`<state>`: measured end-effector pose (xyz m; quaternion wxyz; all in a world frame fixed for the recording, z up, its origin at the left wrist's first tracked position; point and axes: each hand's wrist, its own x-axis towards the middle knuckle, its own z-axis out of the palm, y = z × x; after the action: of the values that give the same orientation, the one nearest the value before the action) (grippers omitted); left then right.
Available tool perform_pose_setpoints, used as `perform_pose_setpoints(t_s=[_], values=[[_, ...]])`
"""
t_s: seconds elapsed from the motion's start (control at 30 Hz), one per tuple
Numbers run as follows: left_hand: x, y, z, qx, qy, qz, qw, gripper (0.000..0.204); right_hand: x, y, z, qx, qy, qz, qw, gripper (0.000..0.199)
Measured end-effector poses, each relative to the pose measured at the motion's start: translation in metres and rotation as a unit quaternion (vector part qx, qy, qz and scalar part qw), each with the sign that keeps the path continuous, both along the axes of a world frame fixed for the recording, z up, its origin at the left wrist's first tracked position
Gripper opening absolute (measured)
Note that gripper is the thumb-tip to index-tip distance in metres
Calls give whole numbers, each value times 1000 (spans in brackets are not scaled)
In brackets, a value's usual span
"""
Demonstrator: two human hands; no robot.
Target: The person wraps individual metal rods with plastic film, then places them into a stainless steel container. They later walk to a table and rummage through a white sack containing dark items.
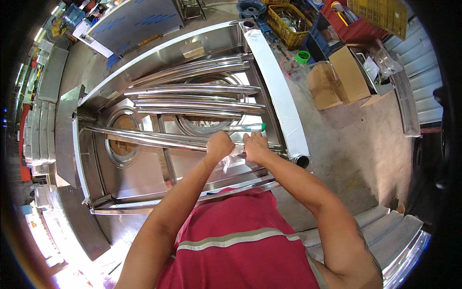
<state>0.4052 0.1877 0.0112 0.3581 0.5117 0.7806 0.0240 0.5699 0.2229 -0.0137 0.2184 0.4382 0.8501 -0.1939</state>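
My left hand (220,146) and my right hand (256,147) are both closed, side by side over the right end of a bundle of shiny steel tubes (163,139). Clear plastic film (236,151) runs between my fingers around the tubes, and a loose end hangs below my left hand. Just beyond my hands lies a clear roll with a green end (248,127). More polished tubes (202,103) lie in rows farther back. All of them rest in an upturned stainless steel frame (134,190) with round openings in its panel.
White film covers the frame's right edge (279,91), and a round tubular leg (302,162) sticks out at its near right corner. An open cardboard box (350,79) stands on the floor to the right. Yellow crates (288,24) are behind it. Wrapped panels (385,231) lie at the lower right.
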Motion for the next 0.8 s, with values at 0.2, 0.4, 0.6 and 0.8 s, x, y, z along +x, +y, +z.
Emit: perform_pose_setpoints(t_s=[0.2,0.4,0.6,0.8], values=[[26,-14,4,11,70,-21,997,37,-2,-8,4,28,-11,26,999,59],[20,-19,9,-6,50,-8,999,40,0,-10,6,31,-6,38,999,60],[14,-22,32,-44,64,-37,996,49,-3,-16,11,74,28,41,996,55],[19,-23,28,-14,50,52,997,47,-6,-14,-1,114,46,45,991,56]])
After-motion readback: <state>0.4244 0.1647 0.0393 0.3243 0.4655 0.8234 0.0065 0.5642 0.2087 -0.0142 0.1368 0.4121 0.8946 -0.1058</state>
